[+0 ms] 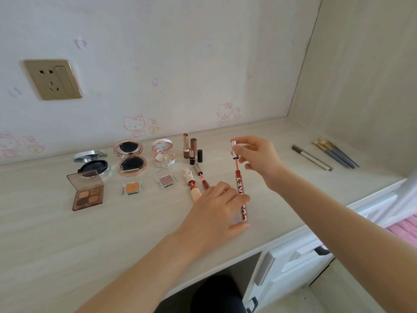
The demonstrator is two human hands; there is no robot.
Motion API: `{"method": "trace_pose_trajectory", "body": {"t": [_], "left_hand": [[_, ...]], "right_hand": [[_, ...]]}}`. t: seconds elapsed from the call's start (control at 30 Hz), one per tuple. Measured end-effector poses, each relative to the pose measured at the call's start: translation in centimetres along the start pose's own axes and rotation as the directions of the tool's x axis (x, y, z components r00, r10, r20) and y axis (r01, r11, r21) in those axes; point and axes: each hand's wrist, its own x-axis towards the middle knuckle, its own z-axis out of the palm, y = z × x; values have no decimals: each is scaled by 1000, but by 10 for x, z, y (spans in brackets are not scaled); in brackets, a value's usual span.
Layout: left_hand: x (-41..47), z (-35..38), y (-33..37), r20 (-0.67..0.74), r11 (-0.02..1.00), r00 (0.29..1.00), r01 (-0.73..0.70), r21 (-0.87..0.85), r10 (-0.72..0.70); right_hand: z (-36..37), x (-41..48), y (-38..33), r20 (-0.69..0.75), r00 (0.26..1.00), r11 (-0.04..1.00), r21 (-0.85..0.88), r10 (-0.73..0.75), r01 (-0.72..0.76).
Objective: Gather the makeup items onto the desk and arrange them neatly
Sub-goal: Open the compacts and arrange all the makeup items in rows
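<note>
We hold the lip gloss tube [242, 195] in our left hand [215, 207], the grip curled round its lower half with the thumb underneath. Its foot is low over the bench [67, 233] or touching it; we cannot tell which. Directly above the tube's mouth, our right hand [257, 154] pinches the silver cap [234, 150] between thumb and fingertips. The wand [236, 164] runs from the cap down into the neck.

Just left of the tube, the bear-capped gloss [193, 188] and the slim gloss [202, 177] lie opened, so we judge this one is to be opened and laid beside them in the same way. To do it well, we should draw the cap straight along the tube's line so the wand does not scrape or flick. We should also hold the tube steady and set it down parallel to its neighbours without nudging them.

Beyond the tube and a little left, the lipsticks [191, 150] stand upright and would topple easily, so the right hand should stay clear of them. Further left sit the compacts [130, 158] and the eyeshadow palette [86, 192]. Right of the tube the bench lies bare as far as the pencil [312, 158] and brushes [336, 154], well apart, so that is our room to move. The bench's front edge runs on our side of the tube, near its foot, so we should lay it no closer to us.
</note>
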Motion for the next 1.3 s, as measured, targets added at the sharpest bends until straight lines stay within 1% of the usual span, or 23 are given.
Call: {"method": "trace_pose_trajectory", "body": {"t": [0.1, 0.17, 0.3, 0.4, 0.5, 0.57, 0.7, 0.8, 1.0, 1.1, 1.3], "left_hand": [[3, 5, 0, 7, 1000, 1000, -1, 31, 1], [1, 8, 0, 0, 1000, 1000, 14, 23, -14], [0, 12, -1, -44, 999, 998, 42, 20, -41], [0, 14, -3, -71, 996, 994, 88, 16, -87], [-1, 15, -5, -68, 991, 989, 135, -5, -135], [-1, 15, -7, -60, 987, 985, 160, -19, -161], [0, 14, -8, -33, 986, 985, 167, 3, -167], [0, 14, -9, -25, 986, 986, 167, 16, -166], [0, 17, -12, -45, 979, 978, 203, -14, -203], [-1, 20, -14, -57, 974, 973, 218, -63, -222], [-1, 22, -14, -51, 969, 971, 230, -88, -235]], "right_hand": [[2, 9, 4, 14, 1000, 999, -44, 17, -17], [5, 14, 7, 28, 999, 996, -81, 34, -32], [15, 26, 16, 79, 995, 988, -146, 67, -55], [24, 36, 23, 102, 990, 983, -168, 96, -78], [30, 48, 25, 111, 983, 975, -182, 148, -126], [34, 56, 25, 131, 975, 963, -227, 180, -147], [43, 66, 24, 208, 963, 936, -340, 174, -96], [51, 71, 25, 220, 959, 920, -383, 178, -83], [57, 76, 29, 231, 956, 902, -427, 181, -68], [58, 77, 32, 247, 957, 898, -439, 151, -28], [58, 76, 35, 250, 964, 881, -471, 89, 41]]}}
